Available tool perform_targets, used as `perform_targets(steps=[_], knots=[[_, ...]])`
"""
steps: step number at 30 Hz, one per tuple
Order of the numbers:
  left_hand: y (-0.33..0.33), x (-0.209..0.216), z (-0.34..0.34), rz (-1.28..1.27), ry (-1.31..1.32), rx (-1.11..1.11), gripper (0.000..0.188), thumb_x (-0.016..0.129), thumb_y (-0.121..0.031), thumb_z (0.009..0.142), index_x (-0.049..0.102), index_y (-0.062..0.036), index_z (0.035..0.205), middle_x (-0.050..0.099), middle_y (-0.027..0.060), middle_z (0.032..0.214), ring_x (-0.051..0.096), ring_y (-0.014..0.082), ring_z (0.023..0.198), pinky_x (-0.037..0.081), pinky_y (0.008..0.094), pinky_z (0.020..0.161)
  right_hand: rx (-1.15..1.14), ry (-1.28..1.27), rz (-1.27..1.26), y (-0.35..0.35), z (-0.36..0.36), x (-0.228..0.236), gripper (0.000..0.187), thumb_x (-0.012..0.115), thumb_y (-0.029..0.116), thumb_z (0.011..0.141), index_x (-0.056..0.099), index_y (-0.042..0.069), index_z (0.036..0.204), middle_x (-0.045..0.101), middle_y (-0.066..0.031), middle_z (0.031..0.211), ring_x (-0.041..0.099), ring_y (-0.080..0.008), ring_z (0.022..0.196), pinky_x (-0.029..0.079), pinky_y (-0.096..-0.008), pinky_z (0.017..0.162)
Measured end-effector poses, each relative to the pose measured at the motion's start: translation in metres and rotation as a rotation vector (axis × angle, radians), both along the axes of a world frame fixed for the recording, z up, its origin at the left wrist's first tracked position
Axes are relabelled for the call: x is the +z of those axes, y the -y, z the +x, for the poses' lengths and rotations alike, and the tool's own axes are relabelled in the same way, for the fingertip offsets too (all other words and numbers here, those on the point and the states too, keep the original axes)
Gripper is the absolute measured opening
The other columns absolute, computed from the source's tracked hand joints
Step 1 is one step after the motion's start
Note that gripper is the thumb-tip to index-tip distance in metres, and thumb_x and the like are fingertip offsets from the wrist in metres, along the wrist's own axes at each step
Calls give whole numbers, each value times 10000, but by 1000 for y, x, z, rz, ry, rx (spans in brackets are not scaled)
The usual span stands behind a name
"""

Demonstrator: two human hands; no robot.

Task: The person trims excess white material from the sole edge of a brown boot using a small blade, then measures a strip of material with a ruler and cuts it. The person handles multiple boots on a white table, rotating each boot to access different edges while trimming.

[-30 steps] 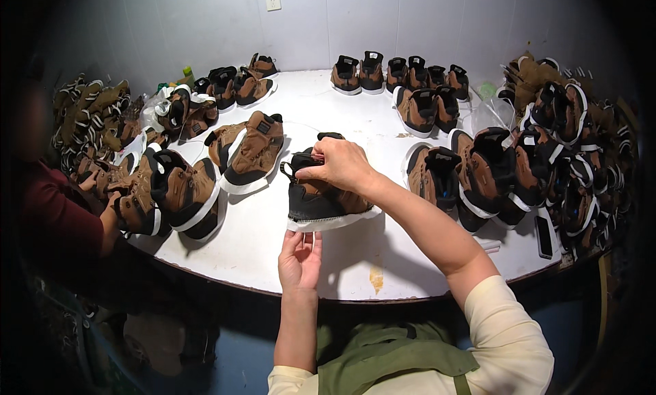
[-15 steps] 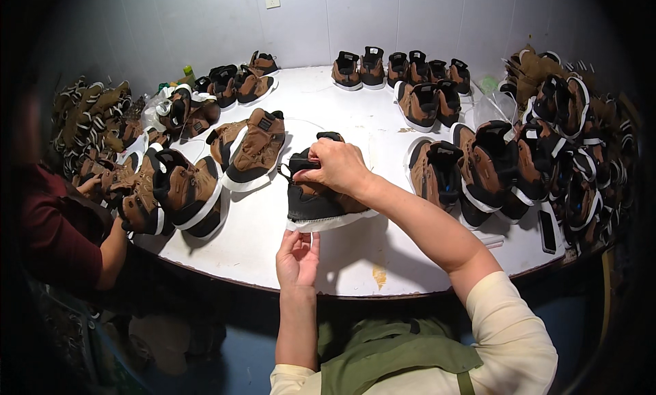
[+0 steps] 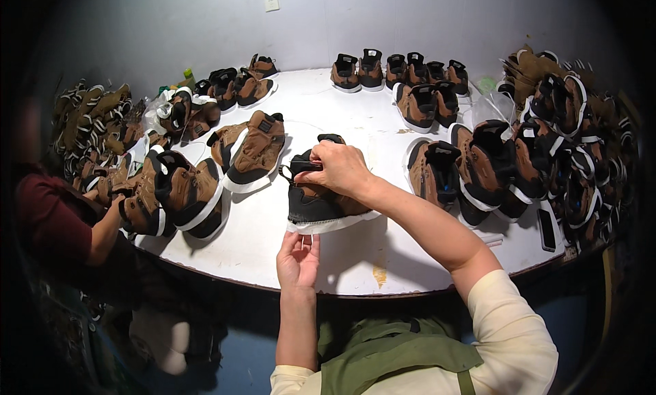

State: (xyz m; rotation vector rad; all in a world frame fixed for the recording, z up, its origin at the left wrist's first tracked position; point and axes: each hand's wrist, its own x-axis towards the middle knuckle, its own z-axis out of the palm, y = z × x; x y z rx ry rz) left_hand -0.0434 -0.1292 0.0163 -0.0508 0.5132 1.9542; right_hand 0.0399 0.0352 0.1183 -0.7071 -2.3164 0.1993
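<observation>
A brown and black shoe [image 3: 321, 205] with a white strip along its bottom edge stands in front of me on the white table. My left hand [image 3: 298, 260] is palm up at the shoe's near edge, its fingertips curled against the white strip and partly hidden under it. Over the top of the shoe, my right hand [image 3: 338, 169] is closed in a pinch. A narrow black piece juts left from its fingers; whether it is a tool or part of the shoe I cannot tell. A thin loop shows beside it.
More brown shoes [image 3: 256, 149] stand on the table [image 3: 328, 115] at left, with rows of shoes [image 3: 413, 70] at the back and right. Piled shoes flank both sides. A phone [image 3: 546, 227] lies near the right edge. At left, a co-worker's hand [image 3: 113, 214] touches a shoe.
My hands and the shoe stay nearly in place. The black piece at my right fingers now lies flatter. The co-worker's arm at left has shifted slightly.
</observation>
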Motion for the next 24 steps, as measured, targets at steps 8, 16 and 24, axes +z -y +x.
perform_targets(steps=[8,16,24], knots=[[-3,19,11,244,120,-208,345,541,-302,940,573,-36,1157,639,114,1121,625,261,1016,532,416,894,118,-153,-174,-2,32,19,479,816,469,670,632,34,753,627,-69,702,608,-196,632,492,-312,606],[-4,43,40,250,87,-258,318,545,-259,944,563,-67,1197,642,109,1138,627,258,1027,536,400,864,295,-291,-448,-18,60,10,290,791,257,777,640,24,861,583,15,737,518,-61,693,446,-229,641],[0,48,52,217,-20,-233,275,579,-186,918,572,-63,1164,648,87,1127,630,231,1012,531,369,874,417,-386,-627,-25,68,-2,251,747,191,825,613,9,934,584,30,794,508,-46,731,442,-206,671]])
